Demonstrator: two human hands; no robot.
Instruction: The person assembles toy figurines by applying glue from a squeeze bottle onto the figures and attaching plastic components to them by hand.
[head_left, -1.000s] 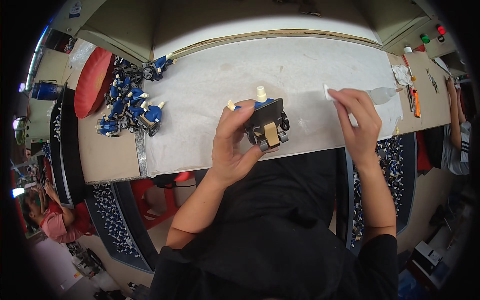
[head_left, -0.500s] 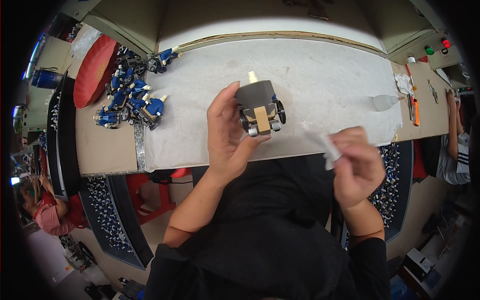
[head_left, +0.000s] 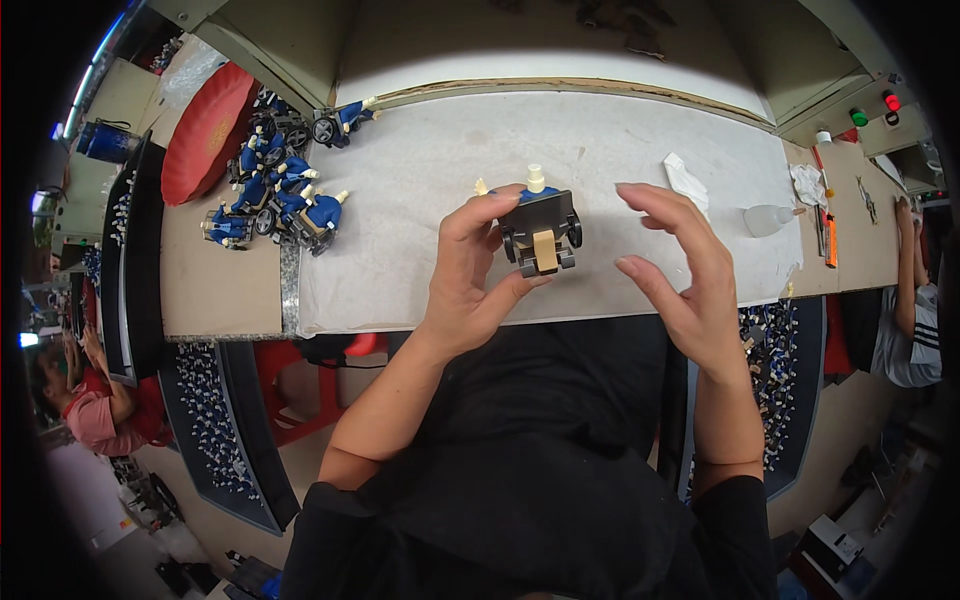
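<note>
Toy [head_left: 544,236]: pinched between thumb and fingers of left hand [head_left: 465,270], mid-frame, above white sheet [head_left: 400,270]. Dark backrest [head_left: 548,213] blocking view of most of it. Right hand [head_left: 690,280]: thumb and fingers spread, open side toward toy, apart from it. Just beyond those fingers: tissue [head_left: 687,180]. Right of frame: bottle [head_left: 765,221], crumpled wad [head_left: 808,186], orange cutter [head_left: 831,243]. Upper left: heap of similar toys [head_left: 265,200] crowding red tray [head_left: 190,135]. Below bench edge, both sides: loaded bins [head_left: 245,370].
</note>
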